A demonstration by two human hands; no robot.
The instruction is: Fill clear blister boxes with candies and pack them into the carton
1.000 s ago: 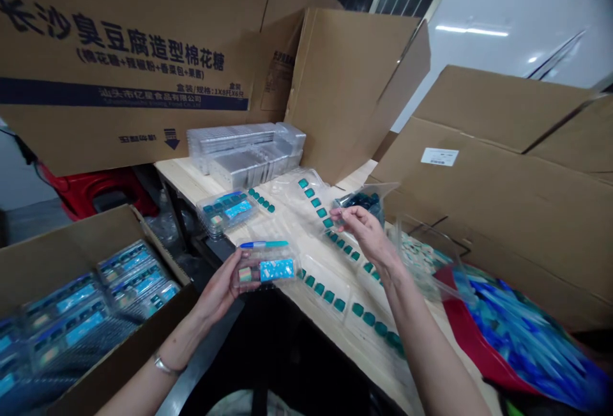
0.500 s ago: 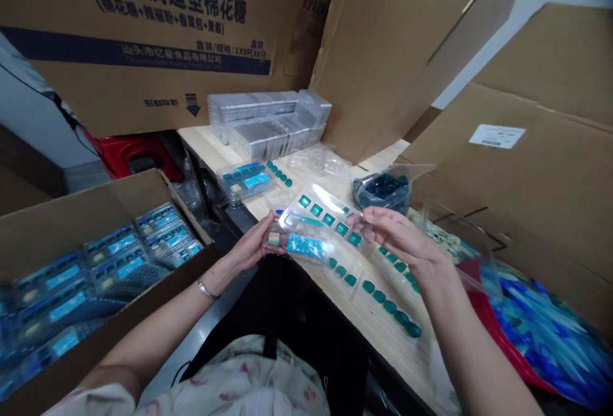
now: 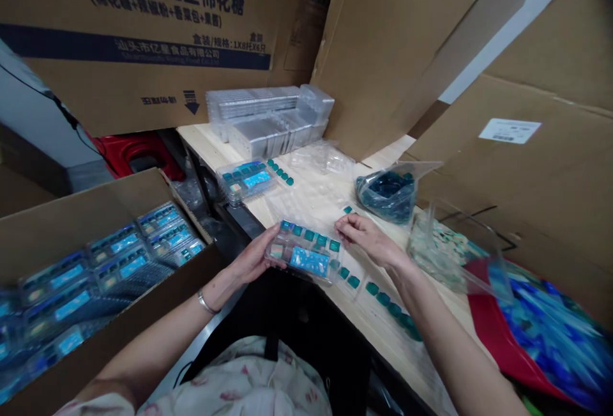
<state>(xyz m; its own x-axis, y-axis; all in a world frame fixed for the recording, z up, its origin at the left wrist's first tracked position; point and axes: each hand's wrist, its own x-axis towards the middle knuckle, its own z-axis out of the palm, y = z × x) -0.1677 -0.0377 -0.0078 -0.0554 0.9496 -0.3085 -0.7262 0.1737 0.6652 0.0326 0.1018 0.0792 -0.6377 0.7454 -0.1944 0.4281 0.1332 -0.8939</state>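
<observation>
Clear plastic tray (image 3: 304,251) of teal squares, long axis across centre frame, clamped in my left hand (image 3: 251,256); my right hand (image 3: 368,241) loosely open, just beside its right end.

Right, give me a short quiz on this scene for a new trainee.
1. Which hand grips the end of the clear plastic tray, the left hand or the right hand?
2. True or false: the metal bangle sits on the right wrist.
3. What does the clear bag on the table hold?
A) dark teal pieces
B) white labels
C) pens

Key: 1. left hand; 2. false, it is on the left wrist; 3. A.
</observation>
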